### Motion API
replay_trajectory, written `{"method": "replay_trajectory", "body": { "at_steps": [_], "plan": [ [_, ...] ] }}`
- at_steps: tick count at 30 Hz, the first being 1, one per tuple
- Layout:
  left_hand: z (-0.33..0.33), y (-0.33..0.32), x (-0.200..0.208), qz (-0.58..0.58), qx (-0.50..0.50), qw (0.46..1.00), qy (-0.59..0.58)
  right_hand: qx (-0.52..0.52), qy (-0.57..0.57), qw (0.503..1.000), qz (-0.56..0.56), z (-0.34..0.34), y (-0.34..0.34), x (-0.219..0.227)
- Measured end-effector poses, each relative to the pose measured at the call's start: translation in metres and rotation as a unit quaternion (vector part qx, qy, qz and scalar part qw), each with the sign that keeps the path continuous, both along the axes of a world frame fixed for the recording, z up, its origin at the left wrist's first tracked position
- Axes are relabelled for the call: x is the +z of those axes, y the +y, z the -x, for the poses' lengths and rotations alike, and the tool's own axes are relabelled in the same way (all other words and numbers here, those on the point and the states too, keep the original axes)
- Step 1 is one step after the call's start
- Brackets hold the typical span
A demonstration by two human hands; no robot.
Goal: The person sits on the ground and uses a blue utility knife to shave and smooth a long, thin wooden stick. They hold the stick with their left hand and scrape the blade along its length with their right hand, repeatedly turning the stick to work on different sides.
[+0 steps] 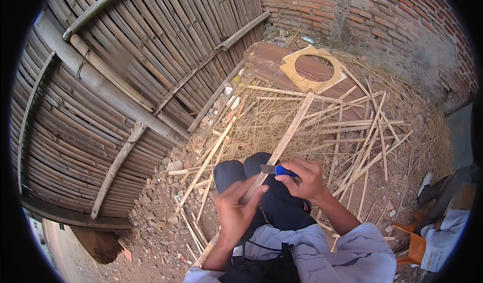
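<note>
Left hand: the left hand [235, 208] was curled around the lower part of a long wooden strip [291, 129], its thumb pressed along one side.
Right hand: the right hand [307, 178] was closed in a fist around the blue handle of a knife [286, 171], with the fingers bent in.
Knife: its grey blade pointed left and lay across the strip, touching it just above the left hand.
Long strip: it slanted over the person's dark-trousered knees [282, 202], its far end up over the straw and its near end down by the left forearm.
Loose strips: many thin strips [381, 139] lay crisscrossed to the right of the knees, and a few others [206, 170] lay to the left.
Straw: dry straw [264, 132] was scattered beyond the knees.
Board: a brown board [264, 64] lay farther off, with a tan sheet [291, 72] on it, cut with a large round hole.
Walls: a fence of upright poles [201, 36] stood on the left, a brick wall [377, 14] at the back.
Right edge: another person's dark trouser leg [436, 188] showed near an orange chair [416, 245].
Ground: the bare earth [156, 245] was strewn with small stones.
</note>
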State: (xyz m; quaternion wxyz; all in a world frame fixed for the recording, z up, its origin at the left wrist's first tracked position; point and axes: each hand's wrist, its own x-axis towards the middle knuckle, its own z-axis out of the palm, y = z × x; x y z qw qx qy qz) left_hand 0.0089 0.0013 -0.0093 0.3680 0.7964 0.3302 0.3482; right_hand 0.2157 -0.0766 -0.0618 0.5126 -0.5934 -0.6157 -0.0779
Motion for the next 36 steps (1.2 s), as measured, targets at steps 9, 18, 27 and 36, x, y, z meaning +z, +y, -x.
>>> {"method": "replay_trajectory", "body": {
  "at_steps": [9,18,27,36],
  "plan": [
    [0.0,0.0,0.0,0.043,-0.002,0.999,-0.014,0.004,-0.011,0.999,-0.033,0.001,0.008,0.0],
    [0.017,0.001,-0.002,0.092,-0.004,0.996,0.003,-0.112,0.026,0.987,-0.111,-0.057,0.02,0.005],
    [0.032,0.009,-0.026,0.114,0.017,0.993,0.021,-0.214,0.175,0.959,-0.068,-0.133,0.0,0.003],
    [0.001,0.005,-0.019,0.171,-0.035,0.984,-0.023,-0.016,0.065,0.998,0.02,-0.008,0.001,-0.003]
  ]
}}
